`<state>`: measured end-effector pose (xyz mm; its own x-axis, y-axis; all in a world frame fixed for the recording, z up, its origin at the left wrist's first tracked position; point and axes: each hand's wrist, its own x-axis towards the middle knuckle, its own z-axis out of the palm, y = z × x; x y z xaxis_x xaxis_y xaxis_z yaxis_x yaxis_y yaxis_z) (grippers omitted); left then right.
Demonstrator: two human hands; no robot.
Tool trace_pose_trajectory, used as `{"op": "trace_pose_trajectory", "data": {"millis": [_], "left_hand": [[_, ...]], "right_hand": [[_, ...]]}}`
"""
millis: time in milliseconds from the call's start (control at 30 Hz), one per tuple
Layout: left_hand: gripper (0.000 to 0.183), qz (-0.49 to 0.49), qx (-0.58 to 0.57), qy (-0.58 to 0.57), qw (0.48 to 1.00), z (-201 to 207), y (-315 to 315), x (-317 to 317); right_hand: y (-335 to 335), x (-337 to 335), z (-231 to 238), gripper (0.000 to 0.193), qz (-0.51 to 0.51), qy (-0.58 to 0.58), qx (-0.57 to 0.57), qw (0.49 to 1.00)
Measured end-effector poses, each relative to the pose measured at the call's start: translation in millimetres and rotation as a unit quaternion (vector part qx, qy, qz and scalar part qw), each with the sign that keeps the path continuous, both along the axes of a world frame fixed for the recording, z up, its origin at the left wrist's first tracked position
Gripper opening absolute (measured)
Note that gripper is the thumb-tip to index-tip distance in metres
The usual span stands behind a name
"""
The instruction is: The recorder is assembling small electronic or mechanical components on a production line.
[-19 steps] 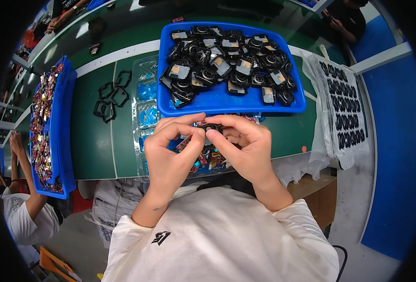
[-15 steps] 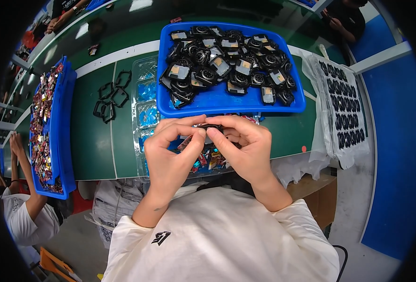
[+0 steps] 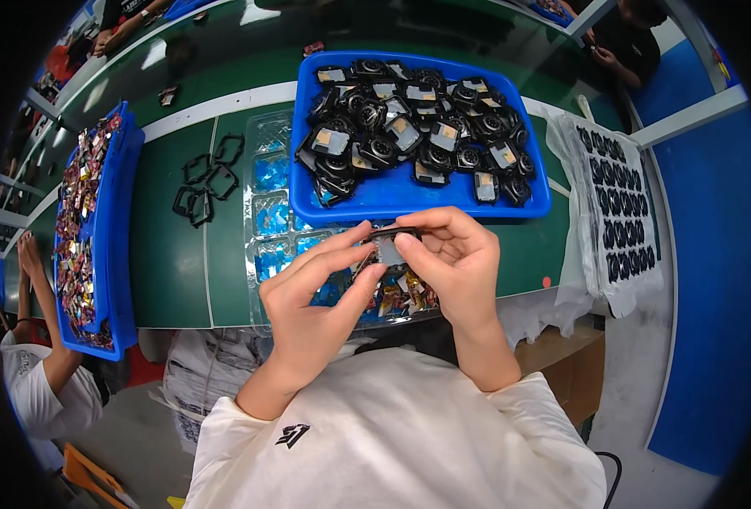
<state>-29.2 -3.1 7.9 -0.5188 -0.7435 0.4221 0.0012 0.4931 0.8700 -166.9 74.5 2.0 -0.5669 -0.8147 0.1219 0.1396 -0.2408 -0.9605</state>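
Observation:
A small black watch case with a flat grey panel is between my hands, above the near edge of the bench. My right hand grips its right side, the thumb on the panel and the index finger along the top edge. Around its left edge are the thumb and fingers of my left hand. Below them, a clear plastic tray with blue-looking pockets holds small colourful parts. Just beyond my hands stands a blue bin with many black watch cases heaped inside.
Several empty black frames lie on the green bench to the left. Farther left, a blue bin is full of small colourful parts. At right, a white sheet carries rows of black pieces. Other people work left and across the bench.
The watch case has tilted, so its grey panel now shows. My left fingers have spread a little and my right thumb has moved onto the panel. The view has shifted slightly.

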Motion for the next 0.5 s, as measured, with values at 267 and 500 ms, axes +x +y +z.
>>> {"op": "trace_pose_trajectory", "data": {"millis": [267,500], "left_hand": [[0.014,0.021,-0.021,0.006,1.000,-0.9,-4.1,6.1],[0.013,-0.037,0.031,-0.058,0.997,7.1,-3.5,13.7]], "right_hand": [[-1.5,1.1,5.2,0.019,0.029,0.028,0.005,0.999],[-3.1,2.5,2.2,0.016,0.006,0.120,0.014,0.993]]}}
